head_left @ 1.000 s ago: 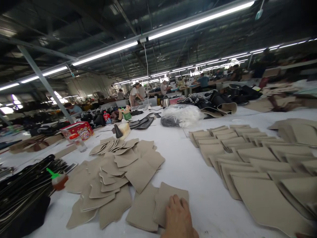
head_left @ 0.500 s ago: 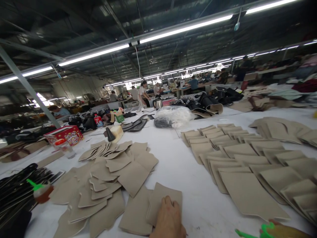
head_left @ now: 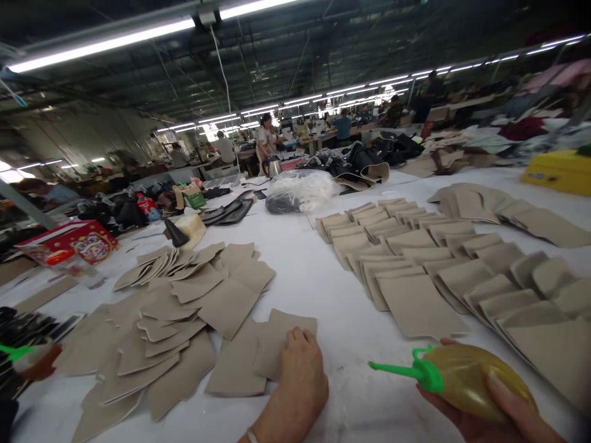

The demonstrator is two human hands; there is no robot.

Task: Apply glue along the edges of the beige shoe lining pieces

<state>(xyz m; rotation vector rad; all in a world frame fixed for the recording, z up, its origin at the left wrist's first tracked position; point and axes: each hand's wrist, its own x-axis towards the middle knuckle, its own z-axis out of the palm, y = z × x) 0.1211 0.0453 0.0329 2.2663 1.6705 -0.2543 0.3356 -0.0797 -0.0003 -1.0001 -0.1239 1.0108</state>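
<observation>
My right hand (head_left: 498, 406) is wrapped around a squeeze bottle (head_left: 480, 378) of yellowish-brown liquid, tilted on its side. Its green nozzle points left, over the white table. Beside it, my left hand (head_left: 302, 363) rests with curled fingers on the right part of a beige padded fabric piece (head_left: 272, 344); the fingertips are partly hidden. That piece overlaps another beige piece (head_left: 240, 363) to its left. A loose heap of similar pieces (head_left: 157, 332) spreads further left. On the right lie overlapping rows of beige pieces (head_left: 420, 295).
A second green-tipped bottle (head_left: 37, 362) lies at the left edge near black strips. Behind the heap are a clear jar with a red lid (head_left: 76, 269), a red box (head_left: 92, 240) and a plastic-wrapped bundle (head_left: 300, 192). A yellow box (head_left: 558, 172) stands far right. Several people work in the background.
The view has shifted right. My right hand and its bottle have come from the lower edge further into view. My left hand stays at the same beige piece, its fingers more curled.
</observation>
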